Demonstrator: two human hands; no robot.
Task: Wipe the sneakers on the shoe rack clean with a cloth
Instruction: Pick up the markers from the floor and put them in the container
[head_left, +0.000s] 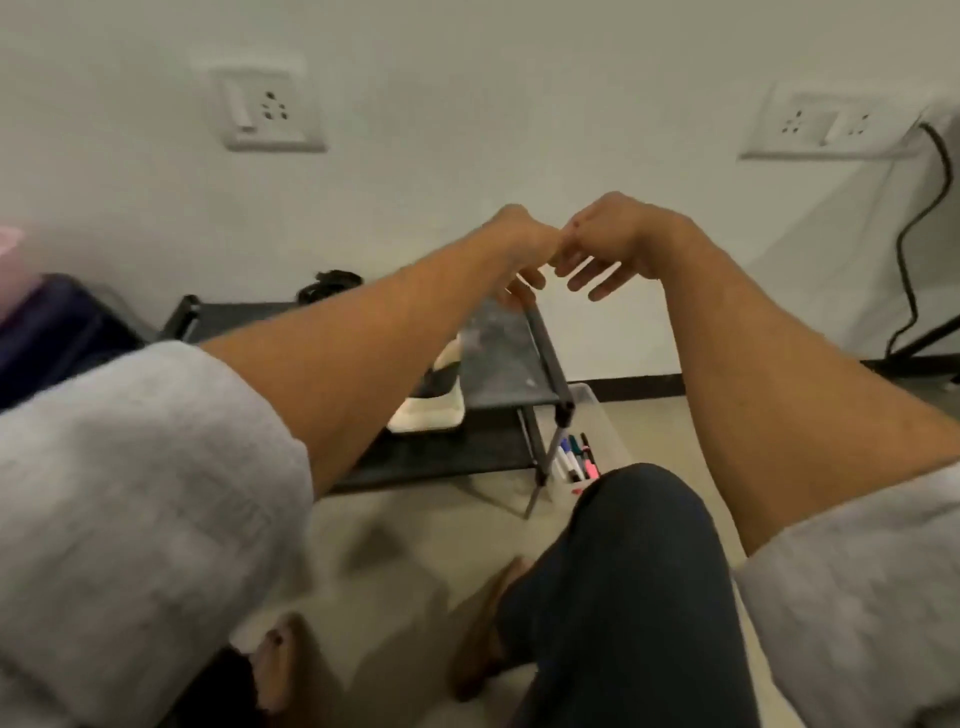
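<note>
My left hand (519, 254) and my right hand (605, 244) are stretched out in front of me and meet at the knuckles above the black shoe rack (511, 364). Their fingers hang down loosely and hold nothing. A white and black sneaker (431, 400) lies on the rack's lower shelf, partly hidden by the top shelf and my left forearm. No cloth is in view.
A dark object (330, 283) sits at the back of the rack's top shelf. A clear box of markers (574, 460) stands on the floor right of the rack. A dark bag (52, 332) is at the left, a black cable (909, 234) at the right wall. My knee (623, 571) is below.
</note>
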